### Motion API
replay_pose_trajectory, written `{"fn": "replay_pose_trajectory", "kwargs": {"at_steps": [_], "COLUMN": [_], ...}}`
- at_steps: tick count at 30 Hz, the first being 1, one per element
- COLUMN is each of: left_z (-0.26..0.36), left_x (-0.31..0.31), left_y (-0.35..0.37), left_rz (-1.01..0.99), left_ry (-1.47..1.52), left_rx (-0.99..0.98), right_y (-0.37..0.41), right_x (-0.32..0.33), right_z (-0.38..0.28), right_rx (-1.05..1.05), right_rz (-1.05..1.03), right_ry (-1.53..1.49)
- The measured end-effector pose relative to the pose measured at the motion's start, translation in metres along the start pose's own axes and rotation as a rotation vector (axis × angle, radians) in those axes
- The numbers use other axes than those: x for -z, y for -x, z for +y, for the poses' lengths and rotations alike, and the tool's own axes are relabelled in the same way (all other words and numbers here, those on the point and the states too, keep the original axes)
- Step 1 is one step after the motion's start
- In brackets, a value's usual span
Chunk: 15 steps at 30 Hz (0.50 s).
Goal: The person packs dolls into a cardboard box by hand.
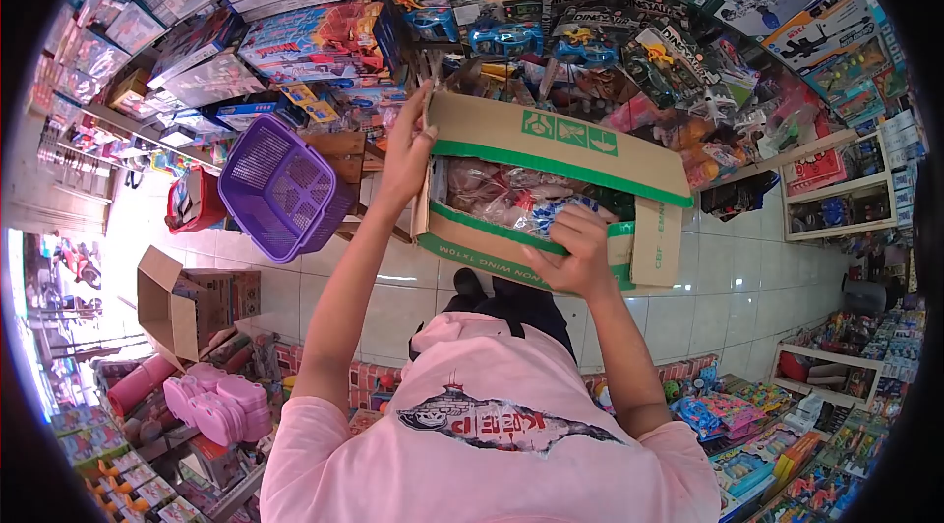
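An open cardboard box (472, 120) with green edges lies in front of me, its top flaps apart. Inside it are clear plastic bags (482, 187) with reddish contents and a blue-and-white item (556, 213). My left hand (408, 145) holds the box's left end, fingers closed on the upper corner of the cardboard. At the near side of the opening is my right hand (575, 248), its fingers curled over the box edge beside the blue-and-white item. What its fingertips grip, if anything, is hidden.
A purple plastic basket (280, 189) stands left of the box, with a red bag (194, 201) beyond it. Lower left are an open carton (187, 307) and pink cases (216, 405). Packaged toys (506, 31) line the far shelves. White shelf units (841, 189) stand at right.
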State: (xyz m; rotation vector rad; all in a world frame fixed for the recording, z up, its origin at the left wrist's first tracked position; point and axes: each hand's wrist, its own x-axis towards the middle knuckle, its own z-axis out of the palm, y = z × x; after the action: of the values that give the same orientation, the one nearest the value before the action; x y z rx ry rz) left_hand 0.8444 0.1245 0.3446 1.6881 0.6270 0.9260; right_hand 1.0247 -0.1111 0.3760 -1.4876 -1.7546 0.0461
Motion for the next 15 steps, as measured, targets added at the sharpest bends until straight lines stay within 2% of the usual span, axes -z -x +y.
{"fn": "replay_pose_trajectory", "kwargs": {"at_steps": [1,3,4,7,9,11,12,14,15], "left_z": [0.001,0.003,0.004,-0.002,-0.004,-0.004,-0.003,-0.001,0.0], "left_x": [-0.002,-0.003,-0.005,-0.01,-0.006,0.006,0.011,0.011,0.009], "left_y": [0.0,-0.001,-0.001,-0.001,-0.006,-0.017,-0.018,-0.02,-0.022], "left_rz": [-0.006,-0.019,-0.025,-0.029,-0.038,-0.031,-0.03,-0.041,-0.053], "left_ry": [-0.061,-0.033,-0.099,-0.189,-0.137,-0.195,-0.249,-0.244,-0.235], "left_rx": [-0.06,-0.024,-0.074,-0.14,-0.12,-0.144,-0.162,-0.152,-0.148], "right_y": [-0.008,-0.031,-0.041,-0.039,-0.034,-0.028,-0.026,-0.021,-0.019], "right_x": [0.001,0.001,0.001,-0.024,-0.031,-0.028,-0.029,-0.032,-0.032], "right_z": [-0.002,-0.014,-0.024,-0.021,-0.023,-0.026,-0.028,-0.031,-0.033], "right_rx": [0.004,-0.167,-0.251,-0.297,-0.29,-0.095,-0.096,0.117,0.118], "right_rz": [0.0,-0.142,-0.2,-0.306,-0.244,-0.136,-0.14,-0.055,-0.054], "right_ry": [-0.002,0.067,0.03,0.054,0.029,-0.057,-0.062,-0.148,-0.147]}}
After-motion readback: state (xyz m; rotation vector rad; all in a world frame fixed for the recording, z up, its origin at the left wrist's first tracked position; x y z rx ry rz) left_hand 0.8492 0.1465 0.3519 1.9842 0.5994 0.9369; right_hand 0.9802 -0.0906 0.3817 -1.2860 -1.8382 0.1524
